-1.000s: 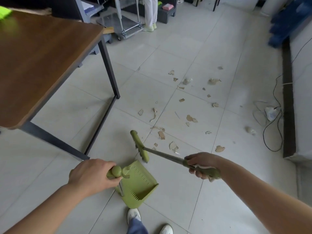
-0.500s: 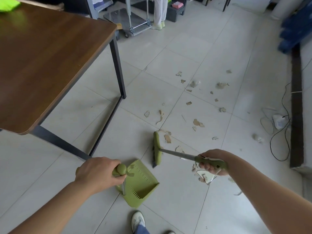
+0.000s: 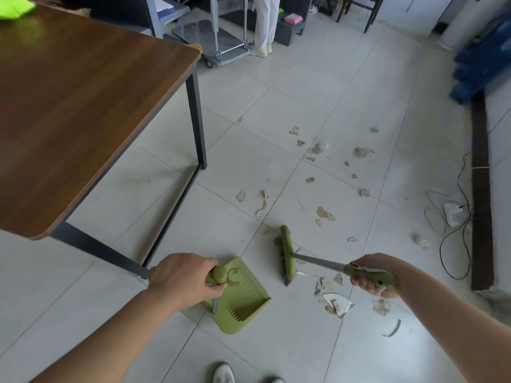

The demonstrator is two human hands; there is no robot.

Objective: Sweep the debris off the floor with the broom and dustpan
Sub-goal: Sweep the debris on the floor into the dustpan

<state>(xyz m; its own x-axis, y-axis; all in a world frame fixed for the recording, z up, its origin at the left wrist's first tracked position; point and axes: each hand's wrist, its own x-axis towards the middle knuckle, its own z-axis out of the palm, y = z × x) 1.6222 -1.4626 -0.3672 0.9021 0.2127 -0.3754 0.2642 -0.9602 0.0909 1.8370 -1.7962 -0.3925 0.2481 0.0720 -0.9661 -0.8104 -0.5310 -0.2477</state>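
Observation:
My left hand [image 3: 182,277] grips the knob at the top of the green dustpan's handle; the dustpan [image 3: 243,299] stands on the tiled floor right below it. My right hand [image 3: 373,275] grips the green handle of the broom, whose head [image 3: 286,255] rests on the floor just right of the dustpan. Scraps of torn cardboard and paper debris [image 3: 323,212] lie scattered over the tiles beyond the broom. A small heap with a curved white shard [image 3: 336,302] lies under my right hand.
A brown table [image 3: 83,100] with black legs fills the left. Black cables and a white adapter [image 3: 453,214] lie at the right beside a dark skirting strip. A trolley [image 3: 218,37] and a person's legs [image 3: 262,23] stand at the back. My shoes [image 3: 224,373] show at the bottom.
The broom head has swung from beside the dustpan's back to its right and turned upright in view. Debris near my right hand has come into sight. The dustpan stayed put.

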